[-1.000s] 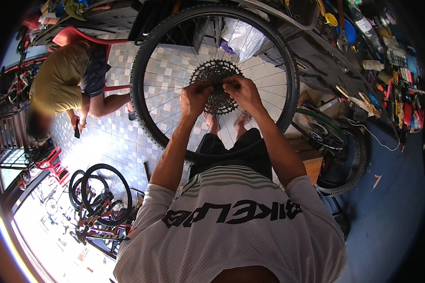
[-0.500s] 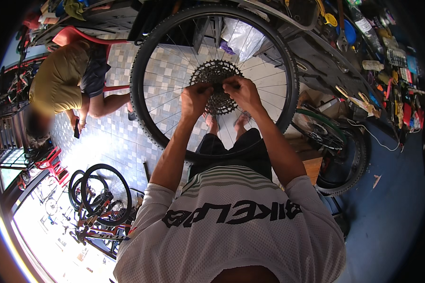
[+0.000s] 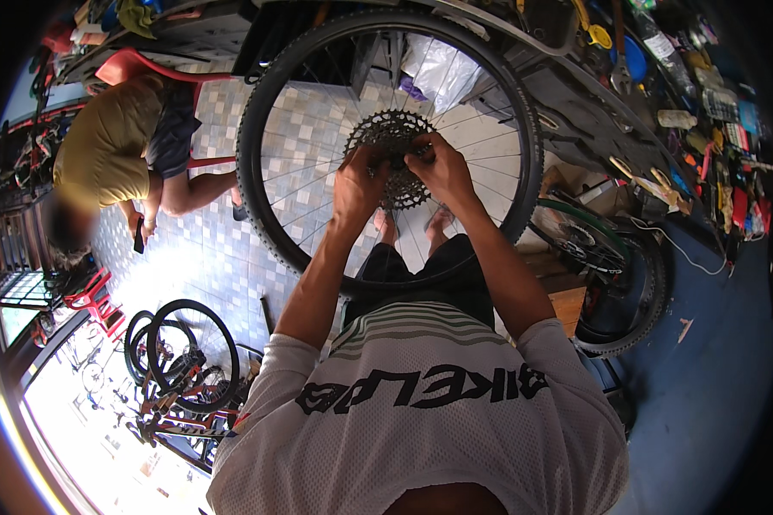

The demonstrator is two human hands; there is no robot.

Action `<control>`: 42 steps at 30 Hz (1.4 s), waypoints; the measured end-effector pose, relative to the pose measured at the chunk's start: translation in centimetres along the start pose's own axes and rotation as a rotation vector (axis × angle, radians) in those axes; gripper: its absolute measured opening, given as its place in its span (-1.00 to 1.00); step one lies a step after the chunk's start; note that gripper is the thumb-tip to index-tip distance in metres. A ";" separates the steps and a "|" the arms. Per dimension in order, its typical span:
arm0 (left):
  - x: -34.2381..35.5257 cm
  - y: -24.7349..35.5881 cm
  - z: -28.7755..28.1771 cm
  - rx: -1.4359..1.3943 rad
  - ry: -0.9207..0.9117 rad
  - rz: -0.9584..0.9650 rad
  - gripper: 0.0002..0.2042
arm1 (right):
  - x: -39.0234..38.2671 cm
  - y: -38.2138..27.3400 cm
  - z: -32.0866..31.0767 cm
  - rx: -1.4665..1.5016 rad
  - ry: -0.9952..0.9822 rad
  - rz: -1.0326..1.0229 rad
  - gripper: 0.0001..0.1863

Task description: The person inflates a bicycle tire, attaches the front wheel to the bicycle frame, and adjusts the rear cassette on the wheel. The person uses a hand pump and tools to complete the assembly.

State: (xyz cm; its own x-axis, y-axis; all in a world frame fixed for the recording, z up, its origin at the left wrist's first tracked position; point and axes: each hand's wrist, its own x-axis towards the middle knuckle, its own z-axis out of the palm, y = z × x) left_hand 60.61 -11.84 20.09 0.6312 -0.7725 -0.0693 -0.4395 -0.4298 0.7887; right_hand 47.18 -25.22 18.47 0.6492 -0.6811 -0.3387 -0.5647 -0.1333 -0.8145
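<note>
Head view, looking straight down: a bicycle wheel (image 3: 266, 112) stands upright in front of the person, its black knobby tyre ringing thin spokes, and at its hub sits a dark toothed cassette (image 3: 392, 142). The left hand (image 3: 358, 184) is closed on the cassette's lower left edge, fingers curled over the teeth. The right hand (image 3: 442, 172) is closed on its right side, thumb and fingers pinched at the centre; what lies under those fingertips is too small to make out.

A crumpled white plastic bag (image 3: 442, 69) shows through the spokes at the upper right of the wheel. Along the right side runs a cluttered workbench (image 3: 704, 120) with small packets and tools in yellow, red, blue and white; their labels are too small and bent by the lens to tell. A wooden box (image 3: 567, 296) sits by the person's right elbow, partly behind the forearm.

The person's own white mesh jersey (image 3: 421, 412) fills the lower middle and hides the lap and the wheel's lowest arc. A second tyre (image 3: 614, 283) leans at the right, half cut off by the arm. At the left, another person (image 3: 112, 150) in a yellow shirt sits on a red chair (image 3: 133, 64), well apart from the wheel.

Open tiled floor (image 3: 197, 257) lies between that person and the wheel. Lower left, bicycles (image 3: 180, 360) stand near the bright doorway, and the rim darkens all round.
</note>
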 end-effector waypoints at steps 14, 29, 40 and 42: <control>-1.1 1.2 0.4 0.306 -0.014 0.118 -0.50 | -0.9 -0.3 -3.0 0.457 -0.082 0.126 -0.76; -0.9 -0.5 -0.8 0.083 0.032 0.150 -0.50 | -1.3 -1.6 -0.6 -0.208 0.165 -0.418 -0.74; -0.2 -0.8 -1.3 0.097 0.012 0.228 -0.72 | -1.1 -1.6 0.2 -0.546 0.071 -0.583 -0.75; -0.1 -0.8 -1.0 0.090 0.026 0.245 -0.74 | -1.3 -1.3 0.2 -0.507 0.070 -0.567 -0.76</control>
State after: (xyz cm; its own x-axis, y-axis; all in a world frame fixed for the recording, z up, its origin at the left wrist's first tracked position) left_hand 61.55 -10.96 20.11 0.5145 -0.8469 0.1342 -0.6357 -0.2716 0.7226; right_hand 47.24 -24.01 19.89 0.8853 -0.4517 0.1108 -0.3305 -0.7786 -0.5335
